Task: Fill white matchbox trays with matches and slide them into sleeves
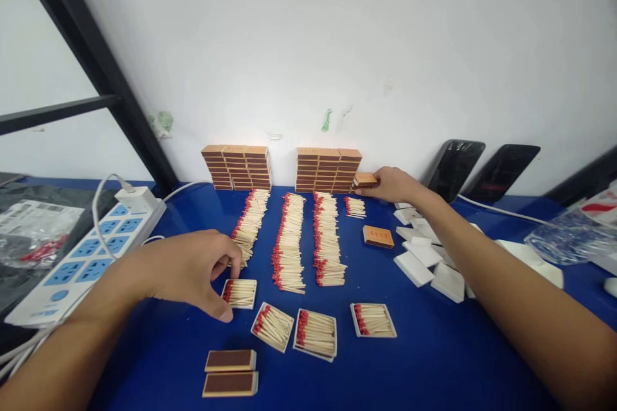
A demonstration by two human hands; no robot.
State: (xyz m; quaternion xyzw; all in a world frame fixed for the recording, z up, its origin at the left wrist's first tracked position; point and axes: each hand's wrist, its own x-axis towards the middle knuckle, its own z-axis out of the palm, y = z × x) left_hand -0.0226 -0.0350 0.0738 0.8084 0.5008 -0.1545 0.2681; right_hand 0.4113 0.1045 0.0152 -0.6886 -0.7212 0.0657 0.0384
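Note:
My left hand [193,270] is open at the left end of a white matchbox tray [254,306] full of red-tipped matches. Its thumb and fingers are apart on either side of the tray; whether they touch it I cannot tell. At the back, my right hand [393,184] pinches an orange matchbox [365,178] beside the right stack of matchboxes [329,170]. A small group of loose matches [355,207] lies just in front of that hand. Another orange matchbox [378,236] lies flat nearer to me.
Long rows of matches [289,244] cross the blue table [318,385]. Filled trays [315,334] lie in front, with two matchboxes [230,383] dark side up. Empty white trays [414,268] pile at right. Phones [453,170] lean on the wall; a power strip [87,257] lies left.

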